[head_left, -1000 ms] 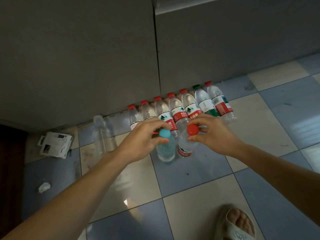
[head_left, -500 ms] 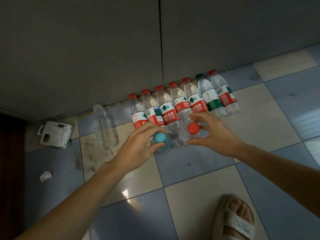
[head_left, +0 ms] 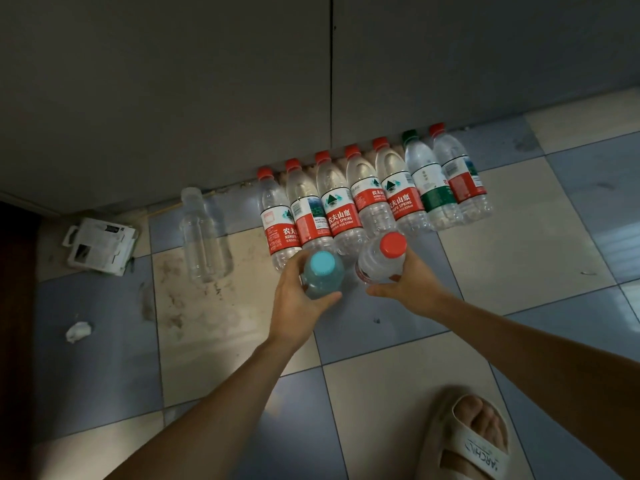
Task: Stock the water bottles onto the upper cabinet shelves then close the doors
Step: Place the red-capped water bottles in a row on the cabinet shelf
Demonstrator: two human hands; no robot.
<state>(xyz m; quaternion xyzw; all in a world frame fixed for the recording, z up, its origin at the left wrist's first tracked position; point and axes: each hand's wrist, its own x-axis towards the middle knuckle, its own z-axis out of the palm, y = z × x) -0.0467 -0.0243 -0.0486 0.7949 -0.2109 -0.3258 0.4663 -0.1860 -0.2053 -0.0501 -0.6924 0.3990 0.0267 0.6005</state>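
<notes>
Here, my left hand [head_left: 298,299] has its fingers [head_left: 289,271] curled round a pale blue bottle with a light blue cap [head_left: 322,275], thumb lying across the near side. My right hand [head_left: 410,289] has its fingers [head_left: 414,258] wrapped round a clear bottle with a red cap [head_left: 382,259], thumb pressed under its near side. Both bottles are seen from above, caps toward me, and they sit just beside each other, nearly touching. I cannot tell whether their bases are on the floor.

Just beyond my hands, a row of seven water bottles [head_left: 372,199] stands against the foot of the grey cabinet doors [head_left: 207,98], which are shut, with a thin vertical seam between them. Six of the row have red caps and red labels; the one with the green cap and green label [head_left: 427,183] is second from the right. The bottles in the row touch side by side.

Left of the row, apart from it, stands a clear bottle without a label [head_left: 201,237]. Further left, near the cabinet's foot, lies a piece of white cardboard packaging [head_left: 100,245], and nearer me a small crumpled white scrap [head_left: 79,331].

The floor [head_left: 519,254] is tiled in blue and cream squares, with dark smudges on the cream tile under the unlabelled bottle. At the lower right, my foot in a beige slide sandal [head_left: 474,441] rests on the tiles.
</notes>
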